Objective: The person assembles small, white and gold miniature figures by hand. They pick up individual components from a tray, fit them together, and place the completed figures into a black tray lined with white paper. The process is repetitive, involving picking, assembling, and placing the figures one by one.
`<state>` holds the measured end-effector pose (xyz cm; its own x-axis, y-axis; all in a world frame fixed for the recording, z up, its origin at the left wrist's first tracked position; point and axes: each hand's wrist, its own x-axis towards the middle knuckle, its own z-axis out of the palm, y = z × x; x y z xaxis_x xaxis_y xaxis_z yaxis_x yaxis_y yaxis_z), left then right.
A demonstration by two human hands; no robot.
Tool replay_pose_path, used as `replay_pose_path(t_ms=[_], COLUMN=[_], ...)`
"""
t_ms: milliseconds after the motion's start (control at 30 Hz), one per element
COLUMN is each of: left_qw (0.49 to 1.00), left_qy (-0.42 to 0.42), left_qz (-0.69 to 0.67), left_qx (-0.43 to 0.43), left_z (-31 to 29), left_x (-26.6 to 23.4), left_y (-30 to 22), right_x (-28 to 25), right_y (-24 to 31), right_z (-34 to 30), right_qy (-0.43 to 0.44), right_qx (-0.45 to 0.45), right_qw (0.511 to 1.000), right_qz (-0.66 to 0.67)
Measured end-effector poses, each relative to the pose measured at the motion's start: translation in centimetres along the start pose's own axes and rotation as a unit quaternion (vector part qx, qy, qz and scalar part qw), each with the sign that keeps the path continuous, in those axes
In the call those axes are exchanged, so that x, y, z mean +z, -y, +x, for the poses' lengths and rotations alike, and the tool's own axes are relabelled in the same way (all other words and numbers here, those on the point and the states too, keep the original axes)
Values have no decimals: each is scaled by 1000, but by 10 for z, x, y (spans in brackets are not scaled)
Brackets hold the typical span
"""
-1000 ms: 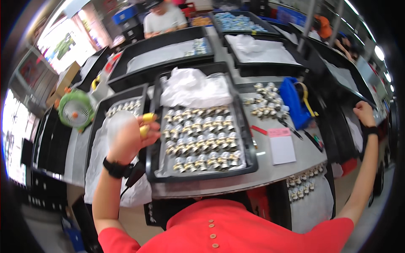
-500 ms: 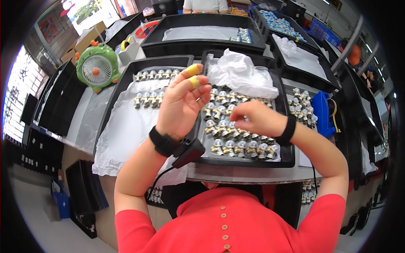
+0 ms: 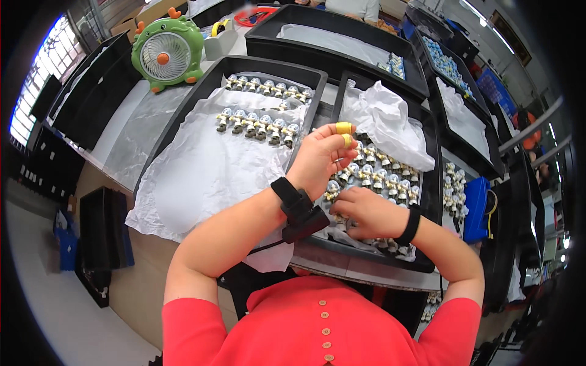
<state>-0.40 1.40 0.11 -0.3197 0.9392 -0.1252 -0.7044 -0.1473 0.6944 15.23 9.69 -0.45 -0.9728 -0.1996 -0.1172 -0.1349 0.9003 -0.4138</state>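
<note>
Small figurines with pale blue-white heads and yellow details stand in rows in the right black tray [image 3: 434,183]. My left hand [image 3: 318,160] hovers over that tray's left edge, fingers curled and thumb close to the forefinger, with yellow tape on two fingertips. Whatever it may hold is hidden. Lower down, my right hand [image 3: 373,213] reaches palm-down among the figurines, its fingers bent beside one figurine [image 3: 332,190]; its fingertips are partly hidden. Two rows of like figurines [image 3: 256,125] stand on white paper [image 3: 201,177] in the left black tray [image 3: 174,122].
Crumpled white plastic [image 3: 390,122] covers the right tray's far part. A green fan [image 3: 168,52] stands at the back left. Beyond lies a long black tray [image 3: 336,58]. More figurines [image 3: 453,192] and a blue container [image 3: 479,207] sit to the right. A person sits across.
The view has turned, so the trays appear tilted and shifted right. My left hand's fingers have drawn closer together. My right hand has moved to the nearer rows of figurines.
</note>
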Motion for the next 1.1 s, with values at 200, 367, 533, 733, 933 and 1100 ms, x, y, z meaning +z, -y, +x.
replay_pose_path(t_ms=[200,367,533,733,933,1100], left_qw=[1000,988,983,990,992,991], left_qy=[-4,58,68,75,97,109], left_qz=[11,73,107,84,61,55], left_qx=[-5,-121,-136,-79,-53,-50], left_z=[2,-4,-9,-4,-4,-3], left_x=[-6,6,9,6,5,7], left_y=[11,8,16,22,22,19], right_x=[-33,-29,-24,-23,-25,-22], right_y=[-5,-17,-23,-26,-30,-27], right_z=[-13,-18,-19,-20,-25,-23], right_qy=[-242,-356,-370,-351,-293,-333], right_qx=[29,32,49,45,66,66], right_qw=[963,918,903,902,907,907], right_qz=[113,171,211,247,295,249])
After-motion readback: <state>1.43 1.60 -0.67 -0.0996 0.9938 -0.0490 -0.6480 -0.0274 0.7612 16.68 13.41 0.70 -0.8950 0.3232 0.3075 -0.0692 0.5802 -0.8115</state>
